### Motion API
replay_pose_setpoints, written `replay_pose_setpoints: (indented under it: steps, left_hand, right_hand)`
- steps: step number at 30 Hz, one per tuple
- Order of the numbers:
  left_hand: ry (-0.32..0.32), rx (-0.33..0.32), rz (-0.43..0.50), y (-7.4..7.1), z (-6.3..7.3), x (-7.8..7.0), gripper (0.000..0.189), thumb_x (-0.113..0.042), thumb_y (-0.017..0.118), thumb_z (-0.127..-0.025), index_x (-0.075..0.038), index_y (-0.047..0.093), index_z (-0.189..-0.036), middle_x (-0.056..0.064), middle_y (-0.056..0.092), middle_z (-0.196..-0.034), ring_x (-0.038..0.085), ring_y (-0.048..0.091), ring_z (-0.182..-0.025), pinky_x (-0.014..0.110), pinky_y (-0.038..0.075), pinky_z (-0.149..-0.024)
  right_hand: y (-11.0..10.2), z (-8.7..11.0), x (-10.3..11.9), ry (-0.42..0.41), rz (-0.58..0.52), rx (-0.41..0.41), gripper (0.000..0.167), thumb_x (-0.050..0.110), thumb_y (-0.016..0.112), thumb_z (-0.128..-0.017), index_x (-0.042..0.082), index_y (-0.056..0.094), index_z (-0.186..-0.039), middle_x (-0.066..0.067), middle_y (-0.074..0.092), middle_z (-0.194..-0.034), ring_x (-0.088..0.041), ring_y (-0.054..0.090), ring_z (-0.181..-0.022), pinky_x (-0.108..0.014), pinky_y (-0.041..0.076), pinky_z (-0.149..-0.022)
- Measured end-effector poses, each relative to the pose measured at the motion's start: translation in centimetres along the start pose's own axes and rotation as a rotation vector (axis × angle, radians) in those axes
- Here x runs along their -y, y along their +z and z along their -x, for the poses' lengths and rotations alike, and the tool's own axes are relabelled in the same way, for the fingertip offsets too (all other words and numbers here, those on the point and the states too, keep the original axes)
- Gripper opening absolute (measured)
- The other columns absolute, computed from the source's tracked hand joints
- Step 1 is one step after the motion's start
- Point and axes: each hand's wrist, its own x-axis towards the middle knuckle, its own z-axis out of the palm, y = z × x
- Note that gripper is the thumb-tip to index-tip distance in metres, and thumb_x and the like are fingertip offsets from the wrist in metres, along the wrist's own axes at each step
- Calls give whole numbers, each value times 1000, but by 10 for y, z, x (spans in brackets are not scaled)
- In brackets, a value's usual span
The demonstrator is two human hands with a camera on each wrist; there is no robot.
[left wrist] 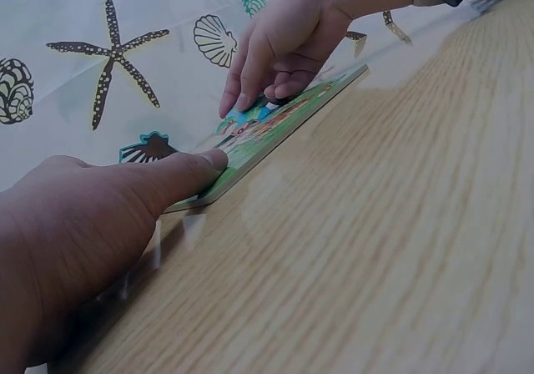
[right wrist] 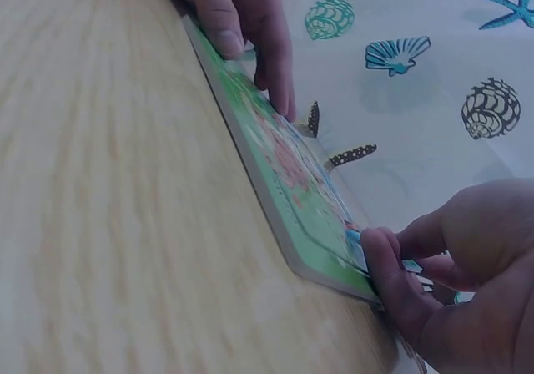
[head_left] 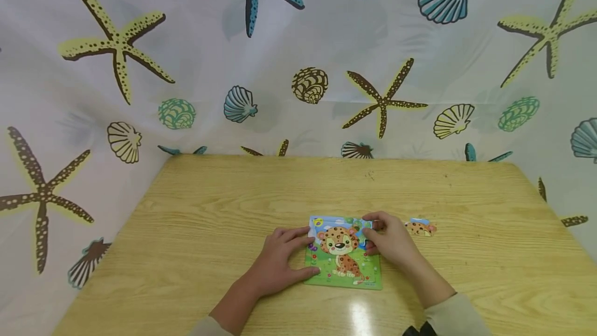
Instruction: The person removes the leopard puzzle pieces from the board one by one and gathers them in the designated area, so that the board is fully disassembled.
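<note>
A square jigsaw puzzle board [head_left: 345, 266] with a cartoon leopard cub on green grass lies flat on the table. My left hand [head_left: 282, 261] rests on its left edge, thumb near the lower corner and fingers spread along the upper part. In the left wrist view, the left thumb [left wrist: 196, 169] presses on the board's face. Over the board's upper right edge, my right hand [head_left: 392, 237] pinches a puzzle piece [right wrist: 410, 266] between thumb and fingers. The fingers hide most of that piece; a thin, pale edge shows in the right wrist view.
To the right of the board, beyond my right hand, a loose spotted orange and blue puzzle piece [head_left: 421, 228] lies on the wooden table [head_left: 224, 206]. A white cloth [head_left: 280, 51] printed with starfish and shells hangs behind the table and along its sides.
</note>
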Motion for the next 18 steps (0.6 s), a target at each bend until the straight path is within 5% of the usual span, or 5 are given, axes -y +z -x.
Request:
replay_pose_setpoints:
  steps: [18]
  left_hand:
    - [-9,1,12,-1,0,-3,66,-55,77,-81,-23,62,-137,-4,50,-151,22,44,-130,53,34,-103]
  right_hand:
    - [-26,-5,2,40,-132,31,39,6,56,-101,-3,48,-138,-13,47,-106,-20,71,-74,-32,60,-70]
